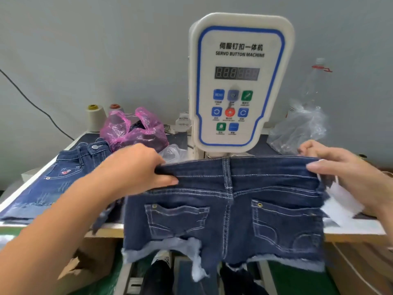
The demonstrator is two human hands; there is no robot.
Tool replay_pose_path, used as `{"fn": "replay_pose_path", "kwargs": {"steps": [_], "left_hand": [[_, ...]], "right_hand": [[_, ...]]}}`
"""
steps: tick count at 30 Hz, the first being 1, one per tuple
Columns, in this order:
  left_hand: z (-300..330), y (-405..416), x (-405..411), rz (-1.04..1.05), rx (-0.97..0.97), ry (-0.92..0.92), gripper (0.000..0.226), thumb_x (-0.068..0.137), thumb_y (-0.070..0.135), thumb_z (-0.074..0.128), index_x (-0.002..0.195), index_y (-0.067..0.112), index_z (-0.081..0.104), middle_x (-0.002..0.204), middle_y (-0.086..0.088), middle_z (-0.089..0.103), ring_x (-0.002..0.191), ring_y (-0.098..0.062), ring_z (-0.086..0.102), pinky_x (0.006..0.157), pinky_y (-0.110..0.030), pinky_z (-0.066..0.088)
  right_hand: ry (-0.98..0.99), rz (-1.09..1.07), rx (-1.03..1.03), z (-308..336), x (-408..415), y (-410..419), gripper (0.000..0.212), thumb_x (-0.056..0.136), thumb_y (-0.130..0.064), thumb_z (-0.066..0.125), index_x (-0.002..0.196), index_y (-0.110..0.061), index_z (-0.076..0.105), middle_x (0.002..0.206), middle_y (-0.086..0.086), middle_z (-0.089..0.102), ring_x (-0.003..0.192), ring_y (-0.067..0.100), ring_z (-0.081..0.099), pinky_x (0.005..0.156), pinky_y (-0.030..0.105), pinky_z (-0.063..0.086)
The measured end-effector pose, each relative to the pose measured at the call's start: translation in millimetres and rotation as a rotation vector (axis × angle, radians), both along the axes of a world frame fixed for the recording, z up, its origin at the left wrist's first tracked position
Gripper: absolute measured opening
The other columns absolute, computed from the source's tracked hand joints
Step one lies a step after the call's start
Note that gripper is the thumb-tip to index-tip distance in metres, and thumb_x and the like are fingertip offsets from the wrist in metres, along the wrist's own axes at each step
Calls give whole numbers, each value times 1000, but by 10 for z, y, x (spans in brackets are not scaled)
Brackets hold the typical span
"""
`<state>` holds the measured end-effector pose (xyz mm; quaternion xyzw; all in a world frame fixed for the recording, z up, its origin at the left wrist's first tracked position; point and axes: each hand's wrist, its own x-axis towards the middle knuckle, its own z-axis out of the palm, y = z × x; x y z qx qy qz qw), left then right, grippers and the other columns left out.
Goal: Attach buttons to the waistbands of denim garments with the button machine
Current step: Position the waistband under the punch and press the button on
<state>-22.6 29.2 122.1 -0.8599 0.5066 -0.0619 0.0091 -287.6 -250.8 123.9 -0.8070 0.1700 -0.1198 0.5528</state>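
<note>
While the tabletop (350, 229) is carrying everything, the white servo button machine (240, 81) is standing at its middle, control panel facing the camera. Just in front of the machine, a pair of dark denim shorts (225, 211) is being held up by its waistband, back pockets facing the viewer and frayed hems hanging below the tabletop's front edge. The left hand (136, 167) is gripping the waistband's left end, thumb lying across the front and fingers curled behind the cloth. The right hand (340, 169) is pinching the right end, fingers (316, 167) bent over the top edge. A second pair of denim shorts (63, 175) is lying flat on the left of the tabletop, a metal button (94, 147) showing on its waistband. Behind it, a pink plastic bag (136, 128) is sitting crumpled, and a clear plastic bag (302, 128) is lying to the machine's right. Two thread cones (95, 118) are standing near the wall.
</note>
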Motion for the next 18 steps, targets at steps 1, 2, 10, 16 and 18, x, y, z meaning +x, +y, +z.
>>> {"fn": "replay_pose_path", "kwargs": {"steps": [1,2,10,16,18], "left_hand": [[33,-16,19,-25,13,-81,64,68,79,40,84,25,70,80,15,55,80,-10,47,68,-31,40],[54,-16,31,-34,2,-33,57,70,75,46,80,24,69,85,14,52,86,-11,43,72,-32,38],[25,-26,-244,157,-107,930,49,75,68,65,107,30,68,112,10,68,106,-12,61,104,-37,42],[226,75,-436,-168,-47,1044,32,55,73,61,85,79,50,101,45,60,101,21,54,87,-6,43],[297,234,-270,-208,32,1069,52,60,54,68,105,72,48,120,28,61,110,10,56,94,-14,47]], "right_hand": [[76,-28,-82,41,28,44,30,73,-33,76,62,-16,53,82,9,47,69,11,53,62,16,44],[126,-27,-111,48,45,97,39,69,-42,77,64,-12,53,79,16,48,69,16,51,66,21,41],[78,173,201,102,336,1133,36,57,-38,85,81,-15,71,75,7,69,62,16,65,53,25,51],[-4,324,-13,8,728,1738,17,97,-21,56,111,-14,63,104,4,66,97,10,62,93,34,48],[-13,428,40,-18,753,1798,33,100,-18,50,131,-28,52,120,-12,61,113,-3,56,97,18,44]]}}
